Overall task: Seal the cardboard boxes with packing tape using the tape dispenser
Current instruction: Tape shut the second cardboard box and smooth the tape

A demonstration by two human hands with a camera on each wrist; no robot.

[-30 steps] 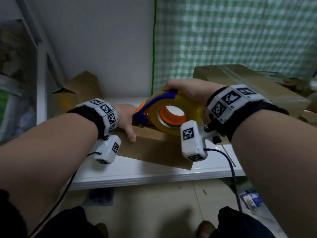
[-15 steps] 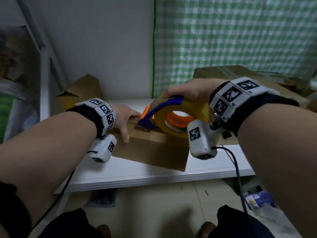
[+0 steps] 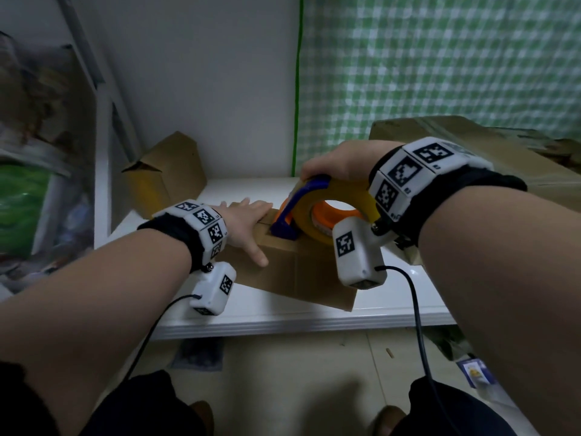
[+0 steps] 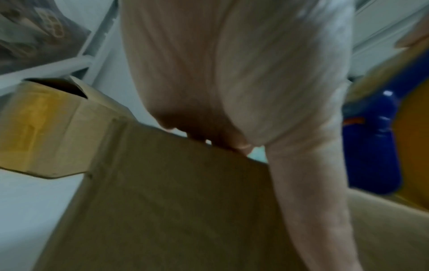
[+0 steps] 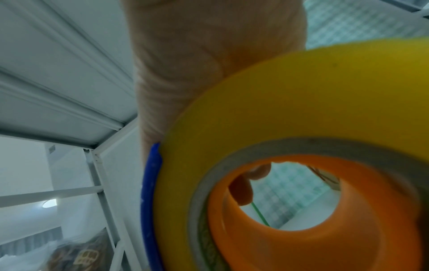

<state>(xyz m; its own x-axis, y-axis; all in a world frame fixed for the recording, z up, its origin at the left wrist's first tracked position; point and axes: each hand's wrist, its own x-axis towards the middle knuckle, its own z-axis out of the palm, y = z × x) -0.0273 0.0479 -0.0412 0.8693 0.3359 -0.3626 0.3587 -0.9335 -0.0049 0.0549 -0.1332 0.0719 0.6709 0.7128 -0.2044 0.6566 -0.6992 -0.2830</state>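
At the head view's centre, the box (image 3: 292, 272) lies on the white shelf (image 3: 283, 313). The left hand (image 3: 245, 226) presses flat on its top, fingers straight, thumb down the near side. The right hand (image 3: 336, 163) grasps the dispenser (image 3: 317, 212) from above, its blue nose on the box top just right of the left hand.

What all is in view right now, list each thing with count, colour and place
box: one, brown, on the shelf under both hands
tape dispenser: one, blue and orange with a yellow roll, on the box top
open box: one, brown, back left of the shelf
big box: one, brown, right
shelf: one, white
curtain: one, green check, behind
left hand: flat on the box
right hand: grips the tape dispenser
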